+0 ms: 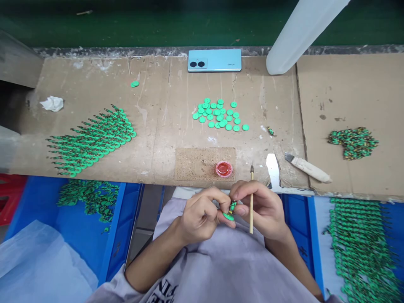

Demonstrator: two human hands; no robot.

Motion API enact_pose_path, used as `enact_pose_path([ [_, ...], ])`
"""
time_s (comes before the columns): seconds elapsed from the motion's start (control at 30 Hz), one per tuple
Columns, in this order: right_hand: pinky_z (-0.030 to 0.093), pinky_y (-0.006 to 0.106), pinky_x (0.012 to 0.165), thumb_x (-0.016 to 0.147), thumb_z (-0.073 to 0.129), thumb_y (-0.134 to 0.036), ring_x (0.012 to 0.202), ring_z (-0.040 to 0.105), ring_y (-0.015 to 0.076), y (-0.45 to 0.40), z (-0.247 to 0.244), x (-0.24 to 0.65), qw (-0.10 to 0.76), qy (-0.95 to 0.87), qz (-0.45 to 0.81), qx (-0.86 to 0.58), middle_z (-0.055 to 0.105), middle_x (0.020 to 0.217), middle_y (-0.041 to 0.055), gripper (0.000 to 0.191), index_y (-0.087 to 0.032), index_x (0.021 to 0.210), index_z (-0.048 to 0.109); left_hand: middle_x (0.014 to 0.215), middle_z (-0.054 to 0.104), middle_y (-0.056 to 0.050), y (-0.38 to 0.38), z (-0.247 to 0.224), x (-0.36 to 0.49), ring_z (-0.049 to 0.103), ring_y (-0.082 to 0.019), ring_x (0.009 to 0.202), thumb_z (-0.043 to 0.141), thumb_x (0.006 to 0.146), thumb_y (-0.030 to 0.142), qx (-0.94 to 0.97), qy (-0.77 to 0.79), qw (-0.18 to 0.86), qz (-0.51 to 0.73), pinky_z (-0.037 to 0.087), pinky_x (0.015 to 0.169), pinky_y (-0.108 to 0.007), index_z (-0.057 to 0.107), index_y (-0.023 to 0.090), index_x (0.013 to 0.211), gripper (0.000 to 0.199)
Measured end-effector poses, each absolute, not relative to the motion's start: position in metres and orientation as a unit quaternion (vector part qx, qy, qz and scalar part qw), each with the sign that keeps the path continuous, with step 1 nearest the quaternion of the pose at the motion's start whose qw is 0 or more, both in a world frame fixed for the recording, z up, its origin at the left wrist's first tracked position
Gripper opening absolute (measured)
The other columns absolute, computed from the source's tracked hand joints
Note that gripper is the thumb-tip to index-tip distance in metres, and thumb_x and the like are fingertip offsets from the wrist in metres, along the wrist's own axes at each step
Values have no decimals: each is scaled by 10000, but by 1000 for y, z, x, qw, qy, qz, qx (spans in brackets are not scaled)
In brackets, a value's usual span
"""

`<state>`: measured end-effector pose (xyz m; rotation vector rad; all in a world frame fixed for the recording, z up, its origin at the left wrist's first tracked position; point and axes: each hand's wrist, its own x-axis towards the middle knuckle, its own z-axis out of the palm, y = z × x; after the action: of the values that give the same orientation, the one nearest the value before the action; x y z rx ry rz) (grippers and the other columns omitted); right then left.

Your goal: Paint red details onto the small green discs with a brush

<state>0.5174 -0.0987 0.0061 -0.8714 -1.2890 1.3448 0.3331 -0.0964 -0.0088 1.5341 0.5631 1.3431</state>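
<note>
My left hand [202, 212] is closed, pinching a round green base [228, 216] between its fingertips. On that base, or right against it, stands a small green figure [232, 207] with dark and yellow touches. The fingertips of my right hand [263, 206] close on the figure's upper end. That same hand also carries a thin paintbrush [251, 210], bristles pointing away from me. Just beyond my hands, a small cup of red liquid [224, 168] rests on a brown board [195, 164]. Loose green discs [220, 118] with small holes lie farther back.
Rows of finished-looking figures on bases [94, 141] stand at left; a figure pile [353, 143] lies right. A phone [221, 61], white post [284, 50], knife [307, 167] and crumpled tissue [52, 103] are on the cardboard. Blue bins [126, 219] with more figures flank me.
</note>
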Motion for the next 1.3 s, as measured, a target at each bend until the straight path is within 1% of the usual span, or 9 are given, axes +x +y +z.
enact_pose_path([
  [0.2, 566, 258, 592, 1025, 813, -351, 740, 710, 177, -98, 6, 515, 526, -520, 584, -334, 748, 873, 39, 114, -257, 1014, 749, 889, 634, 16, -95, -7, 334, 678, -105, 738, 670, 973, 9, 644, 218, 482, 553, 596, 626, -199, 354, 227, 783, 427],
  [0.3, 568, 266, 598, 1016, 822, -340, 738, 705, 180, -98, 5, 517, 527, -512, 589, -336, 750, 885, 38, 105, -263, 1013, 750, 873, 647, 25, -96, -8, 337, 679, -102, 722, 744, 962, 58, 631, 226, 489, 558, 590, 626, -193, 394, 228, 795, 423],
  [0.43, 556, 254, 584, 1007, 833, -340, 735, 699, 178, -96, 5, 520, 522, -520, 584, -340, 746, 867, 34, 106, -262, 1007, 760, 867, 668, 35, -96, -9, 338, 695, -106, 724, 861, 907, 129, 628, 237, 480, 565, 605, 669, -207, 463, 229, 839, 416],
  [0.63, 573, 252, 587, 1004, 835, -371, 702, 697, 174, -95, 7, 522, 517, -531, 567, -359, 741, 827, 29, 143, -252, 985, 757, 880, 689, 30, -95, -4, 335, 705, -116, 739, 859, 907, 115, 642, 250, 479, 545, 613, 682, -227, 492, 227, 860, 386],
  [0.8, 573, 259, 578, 1003, 830, -425, 674, 692, 174, -95, 8, 522, 507, -541, 552, -382, 745, 812, 31, 199, -245, 966, 755, 861, 688, 35, -97, -2, 336, 693, -116, 740, 863, 901, 106, 629, 256, 497, 540, 599, 682, -225, 452, 232, 836, 435],
  [0.9, 559, 253, 550, 1012, 818, -421, 655, 692, 171, -96, 8, 520, 506, -547, 545, -383, 742, 786, 27, 190, -243, 977, 761, 845, 687, 35, -98, -3, 337, 696, -115, 741, 866, 901, 114, 591, 256, 536, 545, 600, 668, -209, 428, 233, 818, 461],
  [1.03, 571, 260, 565, 1012, 823, -384, 676, 710, 178, -96, 6, 518, 514, -557, 529, -382, 752, 799, 29, 155, -248, 976, 759, 812, 700, 36, -97, -4, 338, 692, -102, 701, 882, 880, 101, 552, 257, 568, 553, 601, 634, -189, 393, 223, 770, 516],
  [1.17, 576, 250, 598, 1012, 830, -325, 686, 708, 164, -96, 4, 517, 512, -570, 527, -368, 750, 818, 12, 104, -263, 1014, 747, 786, 714, 48, -94, -5, 340, 689, -89, 664, 893, 866, 97, 542, 253, 565, 568, 602, 606, -180, 348, 211, 724, 575],
  [1.3, 574, 246, 599, 1021, 821, -347, 700, 713, 165, -94, 4, 517, 514, -573, 529, -357, 747, 834, 13, 125, -262, 998, 733, 771, 726, 46, -93, -5, 341, 688, -85, 629, 888, 868, 92, 545, 243, 556, 579, 595, 584, -182, 306, 209, 700, 617],
])
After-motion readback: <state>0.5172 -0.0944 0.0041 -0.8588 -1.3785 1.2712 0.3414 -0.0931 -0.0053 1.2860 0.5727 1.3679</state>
